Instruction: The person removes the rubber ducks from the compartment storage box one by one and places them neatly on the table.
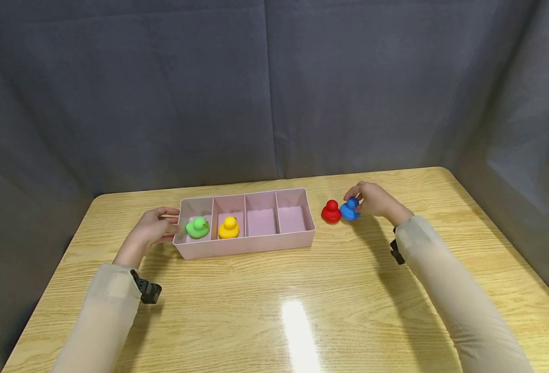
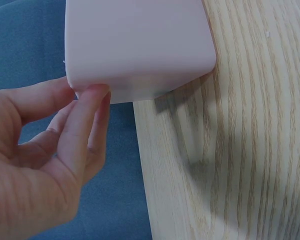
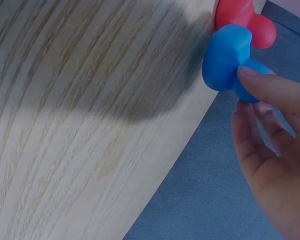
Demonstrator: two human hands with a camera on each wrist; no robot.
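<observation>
The right hand [image 1: 374, 201] pinches the blue duck [image 1: 350, 210] between thumb and curled fingers [image 3: 262, 82]; the duck sits on the table [image 1: 302, 290], touching the red duck [image 1: 331, 212] at its nine o'clock. At nine o'clock of both, the left hand [image 1: 155, 228] rests straight fingertips [image 2: 92, 95] against the pink tray's [image 1: 246, 247] end wall. A green duck [image 1: 197, 227] and yellow duck [image 1: 229, 228] fill its two leftmost compartments.

Head view looks down over the table [image 1: 302, 290]; wrist views sit close above its wood.
</observation>
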